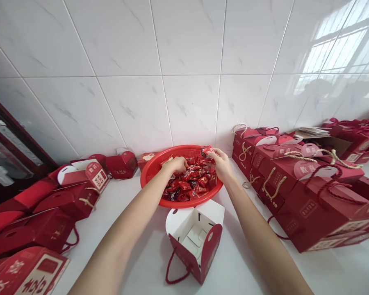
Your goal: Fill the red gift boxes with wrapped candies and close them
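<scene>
Candies heaped in a red basket, with both hands at the pile

The candies [187,185] lie in a round red plastic basket [146,177] on the white tabletop [141,254], close to the tiled wall [190,106]. Most wrappers are red, some with dark patches and pale or gold print too small to read; no brand can be made out.

The left hand [178,164] reaches down into the basket with its fingers curled among the candies; whether they grasp one cannot be told. The right hand [219,160], over the basket's right side, pinches a red wrapped candy [207,151] between thumb and fingers.

Just in front of the basket stands an open box [199,254], dark red outside and white inside, its flaps spread and a dark red cord handle [177,281] hanging down its near side. Its base shows bare.

Red boxes [57,229] crowd the left side. One among them [94,174] bears a pale square with the character 囍, and the nearest [27,272] carries large Chinese characters beside a pale panel. More red boxes [295,196] stand at the right, some with cream rope handles [273,186]; their small gold lettering is too blurred to read.
</scene>
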Available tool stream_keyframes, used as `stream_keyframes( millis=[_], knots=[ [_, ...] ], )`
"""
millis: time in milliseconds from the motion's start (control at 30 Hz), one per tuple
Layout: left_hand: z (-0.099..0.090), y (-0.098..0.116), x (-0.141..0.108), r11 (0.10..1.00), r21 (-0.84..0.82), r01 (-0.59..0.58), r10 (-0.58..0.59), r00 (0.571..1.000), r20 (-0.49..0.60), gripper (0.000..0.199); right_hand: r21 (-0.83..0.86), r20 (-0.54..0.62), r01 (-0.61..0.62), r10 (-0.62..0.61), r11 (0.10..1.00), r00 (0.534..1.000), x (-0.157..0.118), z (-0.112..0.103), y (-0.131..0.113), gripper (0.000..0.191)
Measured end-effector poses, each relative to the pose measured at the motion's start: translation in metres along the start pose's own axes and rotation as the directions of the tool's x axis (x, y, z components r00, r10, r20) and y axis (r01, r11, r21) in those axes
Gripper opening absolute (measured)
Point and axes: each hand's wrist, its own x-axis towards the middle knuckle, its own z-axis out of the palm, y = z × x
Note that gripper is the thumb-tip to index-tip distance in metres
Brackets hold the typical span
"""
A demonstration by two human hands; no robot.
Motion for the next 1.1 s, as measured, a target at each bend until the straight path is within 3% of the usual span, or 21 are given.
stream_keyframes(
  millis=[133,267,433,633,900,1100],
  knots=[
    [-0.003,-0.004,0.0,0.995,-0.092,-0.028,0.031,0.999,0.03,0.039,-0.006,-0.006,-0.002,0.002,1.0,1.0,-0.004,0.002,-0.004,0.031],
    [-0.007,-0.002,0.0,0.963,-0.224,-0.149,0.15,0.989,-0.011,0.037,-0.028,0.015,-0.027,0.027,0.999,1.0,-0.007,0.003,-0.007,0.032],
    [-0.006,0.015,-0.006,0.842,-0.419,-0.34,0.364,0.931,-0.024,0.025,-0.022,-0.007,-0.002,0.002,1.0,1.0,-0.003,0.001,-0.004,0.029],
    [0.001,0.027,-0.014,0.781,-0.487,-0.392,0.478,0.876,0.06,0.023,-0.002,-0.015,0.008,-0.008,1.0,1.0,-0.001,0.0,-0.001,0.031],
    [0.002,0.031,-0.014,0.855,-0.35,-0.384,0.449,0.884,0.127,0.026,0.019,-0.011,0.01,-0.01,1.0,1.0,0.0,0.0,-0.001,0.032],
    [0.001,0.033,-0.014,0.933,-0.173,-0.314,0.339,0.931,0.136,0.019,0.009,-0.013,0.018,-0.018,1.0,1.0,0.0,0.001,-0.003,0.031]
  ],
)
